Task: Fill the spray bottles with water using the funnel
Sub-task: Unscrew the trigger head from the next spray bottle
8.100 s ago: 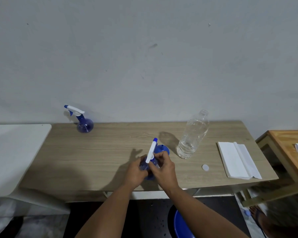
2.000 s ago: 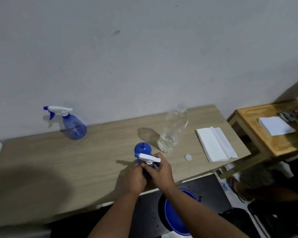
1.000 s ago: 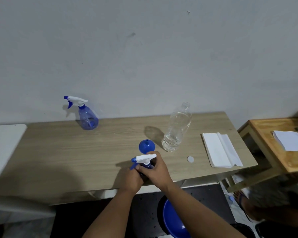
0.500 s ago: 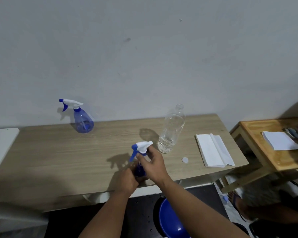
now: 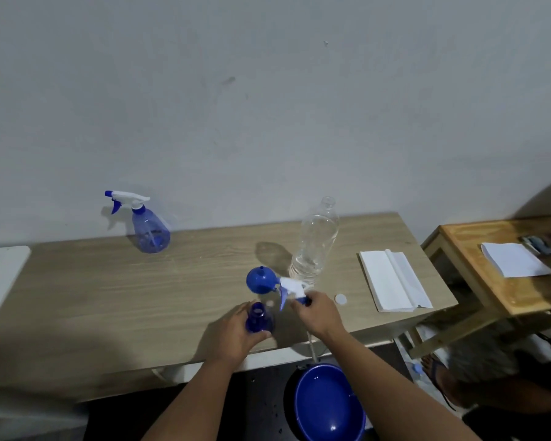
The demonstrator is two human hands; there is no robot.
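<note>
Two hands are engaged in the head view: the left hand (image 5: 236, 337) is wrapped around the small blue plastic spray bottle (image 5: 257, 320), neck open, near the wooden tabletop (image 5: 109, 297) front edge. The right hand (image 5: 318, 313) pinches the white-and-blue trigger sprayer head (image 5: 291, 289), dip tube dangling. The head is best laid aside flat, then the blue plastic funnel (image 5: 260, 280) seated squarely in the neck before the clear plastic water bottle (image 5: 314, 246) is tipped.

no text, label, brand, number or sign can be read on anything here. the clear bottle (image 5: 314, 246) has no label, the spray bottle (image 5: 150, 229) by the wall shows plain blue plastic, and the white sheets (image 5: 392, 280) on the bench are blank. the paper (image 5: 512, 259) on the side table is also blank; the small dark items beside it are too blurred to tell.
</note>
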